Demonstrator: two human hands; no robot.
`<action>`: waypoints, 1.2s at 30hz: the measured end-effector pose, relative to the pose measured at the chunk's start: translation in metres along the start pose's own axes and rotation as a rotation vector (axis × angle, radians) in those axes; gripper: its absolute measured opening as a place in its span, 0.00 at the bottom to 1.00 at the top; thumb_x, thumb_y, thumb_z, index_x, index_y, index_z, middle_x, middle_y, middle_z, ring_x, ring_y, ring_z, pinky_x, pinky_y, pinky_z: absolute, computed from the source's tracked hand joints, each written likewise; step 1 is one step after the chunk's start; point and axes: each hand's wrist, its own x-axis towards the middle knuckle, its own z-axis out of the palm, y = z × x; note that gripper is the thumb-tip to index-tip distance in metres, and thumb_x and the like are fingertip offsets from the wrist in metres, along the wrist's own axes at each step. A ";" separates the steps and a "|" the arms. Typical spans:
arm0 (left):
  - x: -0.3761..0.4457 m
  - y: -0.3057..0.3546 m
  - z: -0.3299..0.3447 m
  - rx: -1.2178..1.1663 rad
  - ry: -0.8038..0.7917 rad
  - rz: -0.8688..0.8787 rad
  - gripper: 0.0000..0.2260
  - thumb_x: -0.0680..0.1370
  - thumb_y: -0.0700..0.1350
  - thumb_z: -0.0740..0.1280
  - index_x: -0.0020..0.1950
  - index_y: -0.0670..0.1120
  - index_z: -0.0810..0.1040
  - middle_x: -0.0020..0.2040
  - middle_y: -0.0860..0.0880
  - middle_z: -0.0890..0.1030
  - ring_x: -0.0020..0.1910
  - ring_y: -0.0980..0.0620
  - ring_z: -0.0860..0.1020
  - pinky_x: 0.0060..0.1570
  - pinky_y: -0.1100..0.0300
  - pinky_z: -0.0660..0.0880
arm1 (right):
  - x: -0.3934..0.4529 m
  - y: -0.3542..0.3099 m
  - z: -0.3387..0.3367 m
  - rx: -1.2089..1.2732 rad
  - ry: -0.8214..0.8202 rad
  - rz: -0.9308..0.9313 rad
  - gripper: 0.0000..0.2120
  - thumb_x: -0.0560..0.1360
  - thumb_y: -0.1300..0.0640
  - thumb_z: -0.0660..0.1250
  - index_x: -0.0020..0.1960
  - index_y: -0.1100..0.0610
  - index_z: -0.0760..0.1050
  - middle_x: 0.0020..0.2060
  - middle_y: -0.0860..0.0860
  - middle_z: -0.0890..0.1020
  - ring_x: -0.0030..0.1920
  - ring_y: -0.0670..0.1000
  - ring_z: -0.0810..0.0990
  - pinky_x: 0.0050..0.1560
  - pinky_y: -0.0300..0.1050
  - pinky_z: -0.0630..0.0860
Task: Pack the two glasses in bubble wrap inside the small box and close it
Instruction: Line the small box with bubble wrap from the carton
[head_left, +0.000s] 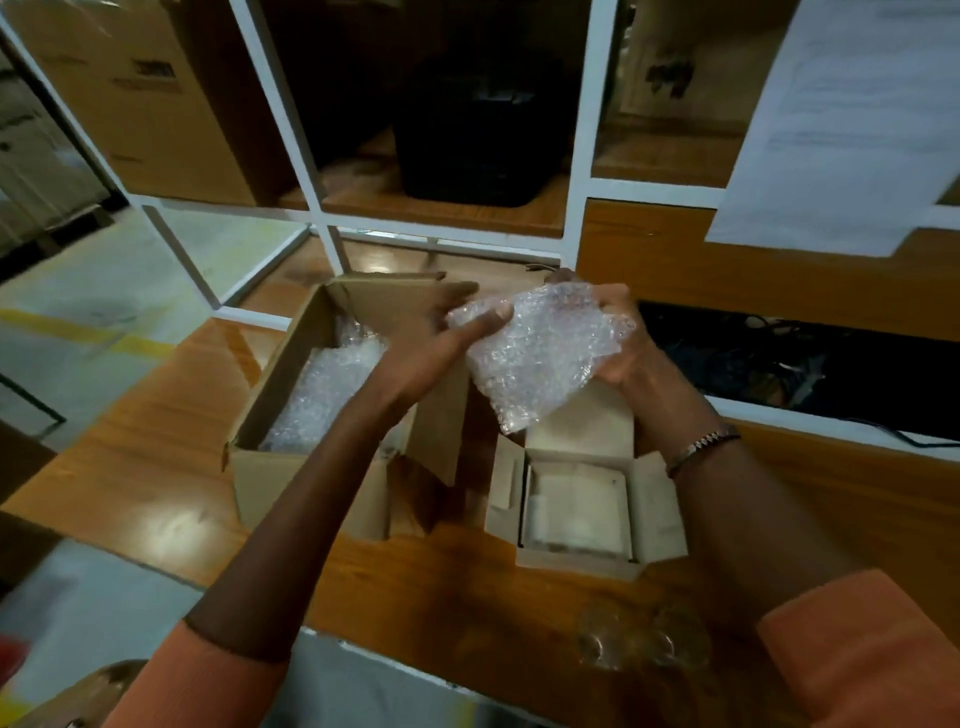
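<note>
While our left hand (447, 332) and right hand (618, 338) each grip an edge of the bubble wrap (540, 353) above the small box (576, 506), we're likely readying it for wrapping. Both glasses (641, 642) wait bare, just nearer us than that open box.

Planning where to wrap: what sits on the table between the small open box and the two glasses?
Nothing: in the head view, only bare wooden tabletop separates the small open box from the two glasses near the table's front edge.

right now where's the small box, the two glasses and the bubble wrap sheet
small box (575, 562): head view, front wall
two glasses (600, 642): head view, left glass's base
bubble wrap sheet (540, 353): head view, middle of sheet
</note>
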 end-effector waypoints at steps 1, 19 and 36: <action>0.003 0.001 0.011 -0.045 -0.088 -0.029 0.27 0.77 0.59 0.74 0.75 0.56 0.74 0.68 0.56 0.78 0.57 0.58 0.82 0.55 0.62 0.79 | -0.005 0.001 -0.013 0.012 0.007 0.017 0.08 0.70 0.62 0.63 0.47 0.61 0.77 0.41 0.55 0.80 0.40 0.54 0.81 0.44 0.46 0.79; 0.009 -0.098 0.114 -0.587 -0.189 -0.473 0.19 0.77 0.44 0.77 0.66 0.42 0.81 0.59 0.43 0.87 0.56 0.44 0.86 0.59 0.47 0.82 | -0.103 0.048 -0.121 -0.423 0.222 0.342 0.31 0.75 0.70 0.68 0.75 0.56 0.70 0.67 0.60 0.79 0.65 0.64 0.80 0.59 0.61 0.81; 0.001 -0.127 0.125 -0.524 -0.276 -0.621 0.42 0.61 0.46 0.87 0.72 0.45 0.75 0.64 0.43 0.84 0.60 0.41 0.85 0.60 0.40 0.82 | -0.122 0.070 -0.105 -0.183 0.426 0.410 0.25 0.80 0.46 0.68 0.74 0.53 0.71 0.65 0.57 0.80 0.61 0.62 0.81 0.56 0.64 0.81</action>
